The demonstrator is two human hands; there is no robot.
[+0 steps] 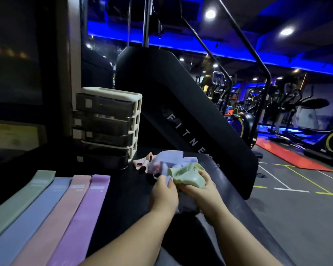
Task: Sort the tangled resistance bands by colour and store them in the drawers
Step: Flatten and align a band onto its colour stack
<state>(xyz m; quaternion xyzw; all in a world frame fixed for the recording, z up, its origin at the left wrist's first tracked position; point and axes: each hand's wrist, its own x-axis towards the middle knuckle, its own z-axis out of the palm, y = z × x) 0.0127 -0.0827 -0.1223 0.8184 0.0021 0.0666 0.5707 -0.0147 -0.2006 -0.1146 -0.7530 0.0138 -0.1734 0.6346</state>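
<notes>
Both hands in the tangle — left hand [164, 192] pinching a lilac strip, right hand [199, 186] closed on the green band [187, 174].
Left of the tangle [167, 163] lie four flat bands [52, 212] — green, blue, pink, purple; drawers [106, 123] stand behind those, shut.

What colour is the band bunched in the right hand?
Pale green band, gripped by the right hand, head view.
</notes>
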